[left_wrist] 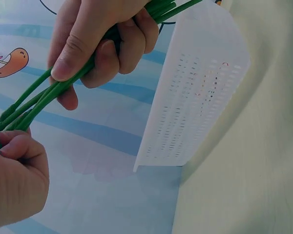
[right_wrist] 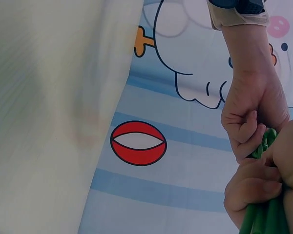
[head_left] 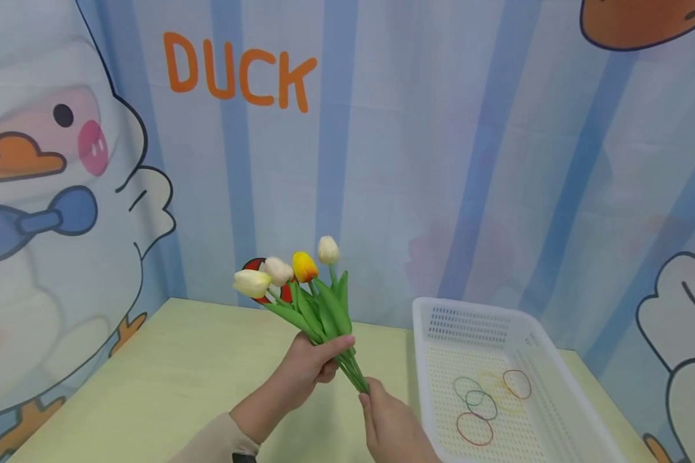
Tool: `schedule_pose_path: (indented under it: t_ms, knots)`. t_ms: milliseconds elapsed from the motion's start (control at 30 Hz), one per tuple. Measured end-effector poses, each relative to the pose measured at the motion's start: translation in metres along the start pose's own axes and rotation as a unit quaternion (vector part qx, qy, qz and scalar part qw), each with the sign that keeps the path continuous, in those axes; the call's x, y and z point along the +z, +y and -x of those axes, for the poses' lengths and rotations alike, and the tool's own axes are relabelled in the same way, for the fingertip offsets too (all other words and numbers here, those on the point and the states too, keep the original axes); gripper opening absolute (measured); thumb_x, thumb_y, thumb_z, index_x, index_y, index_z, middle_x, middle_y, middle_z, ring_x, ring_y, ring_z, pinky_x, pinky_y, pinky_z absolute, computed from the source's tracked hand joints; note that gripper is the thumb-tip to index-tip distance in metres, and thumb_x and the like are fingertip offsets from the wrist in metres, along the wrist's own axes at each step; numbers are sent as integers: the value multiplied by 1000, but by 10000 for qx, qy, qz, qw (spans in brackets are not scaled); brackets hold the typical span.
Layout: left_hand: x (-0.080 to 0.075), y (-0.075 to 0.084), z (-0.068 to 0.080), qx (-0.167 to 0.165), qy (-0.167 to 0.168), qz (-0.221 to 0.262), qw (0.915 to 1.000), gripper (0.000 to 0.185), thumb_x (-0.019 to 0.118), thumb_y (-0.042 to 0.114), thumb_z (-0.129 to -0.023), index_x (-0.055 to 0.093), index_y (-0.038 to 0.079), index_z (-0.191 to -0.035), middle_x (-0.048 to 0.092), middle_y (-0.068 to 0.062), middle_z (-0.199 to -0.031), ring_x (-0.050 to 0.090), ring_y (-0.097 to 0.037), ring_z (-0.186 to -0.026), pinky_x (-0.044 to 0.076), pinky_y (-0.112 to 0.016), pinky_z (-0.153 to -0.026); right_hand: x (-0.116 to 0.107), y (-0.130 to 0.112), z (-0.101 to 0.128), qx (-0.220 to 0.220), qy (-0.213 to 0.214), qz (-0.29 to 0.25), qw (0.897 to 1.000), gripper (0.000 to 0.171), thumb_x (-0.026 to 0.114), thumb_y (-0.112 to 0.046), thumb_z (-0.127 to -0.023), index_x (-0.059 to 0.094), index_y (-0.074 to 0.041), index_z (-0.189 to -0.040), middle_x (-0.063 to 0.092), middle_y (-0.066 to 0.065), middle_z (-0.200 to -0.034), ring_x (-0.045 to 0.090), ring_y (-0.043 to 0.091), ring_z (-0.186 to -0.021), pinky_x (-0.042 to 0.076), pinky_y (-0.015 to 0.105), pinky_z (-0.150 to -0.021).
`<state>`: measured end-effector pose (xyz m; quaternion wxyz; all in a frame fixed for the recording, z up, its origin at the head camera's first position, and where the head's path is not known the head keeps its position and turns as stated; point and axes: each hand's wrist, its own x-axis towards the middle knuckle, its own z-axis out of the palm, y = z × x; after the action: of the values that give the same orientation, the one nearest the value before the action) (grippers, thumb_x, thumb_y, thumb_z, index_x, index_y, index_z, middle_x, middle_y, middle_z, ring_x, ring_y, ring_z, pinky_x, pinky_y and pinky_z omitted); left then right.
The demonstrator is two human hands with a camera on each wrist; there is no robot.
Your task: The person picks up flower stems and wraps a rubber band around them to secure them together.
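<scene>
Both hands (head_left: 313, 365) (head_left: 395, 424) curl round the green stems (head_left: 355, 375), whose tulip blooms (head_left: 305, 267) only the head view shows.

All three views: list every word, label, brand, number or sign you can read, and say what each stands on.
"DUCK": orange capital letters on the blue striped backdrop, readable in the head view.
No other readable text: none shows on the tulips or the white basket.
The dark item at the sleeve cuff is cut off by the picture edge; no mark on it can be read.
</scene>
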<state>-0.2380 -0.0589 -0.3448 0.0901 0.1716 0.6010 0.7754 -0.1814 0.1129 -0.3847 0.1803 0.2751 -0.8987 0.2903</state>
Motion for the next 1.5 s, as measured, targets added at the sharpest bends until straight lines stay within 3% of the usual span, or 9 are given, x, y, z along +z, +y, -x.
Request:
schedule_pose_path:
  t_ms: [233, 533, 933, 1200, 1333, 1500]
  knots:
    - [-2, -6, 0, 7, 164, 18, 9999, 11, 66, 14, -90, 57, 10, -87, 61, 5, -65, 29, -4, -42, 23, -18, -45, 4, -3, -1, 268, -350, 461, 9980, 18, 48, -9, -100, 52, 2, -113, 54, -3, -73, 46, 5, -58, 42, 24, -51]
    - [-6, -11, 1, -102, 229, 4, 9997, 9, 65, 14, -91, 59, 9, -87, 63, 3, -67, 31, -4, -40, 25, -18, -43, 12, -3, 4, 262, -148, 1076, 9937, 18, 55, -8, -96, 52, 1, -111, 56, 0, -73, 51, 9, -54, 41, 25, -47]
    - [-13, -17, 1, 45, 101, -170, 9998, 10, 62, 12, -93, 56, 4, -93, 64, 1, -69, 36, -4, -41, 28, -18, -43, 10, 3, 4, 358, -672, -239, 9968, 19, 50, -11, -99, 50, 0, -114, 42, -8, -69, 39, 3, -57, 37, 23, -50]
    - [-17, -15, 0, 199, 87, -254, 9994, 9, 60, 12, -94, 56, 4, -95, 62, 1, -69, 36, -5, -41, 28, -19, -43, 0, 5, -1, 36, -962, -987, 9904, 28, 49, -13, -100, 48, 5, -121, 39, -8, -70, 35, 0, -57, 38, 20, -52]
    - [-17, -8, -4, 301, 14, -322, 9990, 10, 59, 12, -94, 58, 4, -90, 61, 2, -66, 35, -5, -41, 28, -19, -42, -15, 5, -8, 76, -1425, -1071, 9840, 36, 49, -23, -101, 47, 4, -126, 44, -7, -75, 40, 2, -62, 40, 23, -58]
    - [-16, 3, -9, 532, -89, -411, 9977, 10, 59, 13, -95, 58, 4, -91, 60, 2, -66, 35, -6, -40, 28, -20, -41, -41, 0, -19, 459, -2008, -996, 9735, 54, 47, -41, -100, 42, -2, -138, 61, -4, -97, 58, 7, -81, 49, 27, -65]
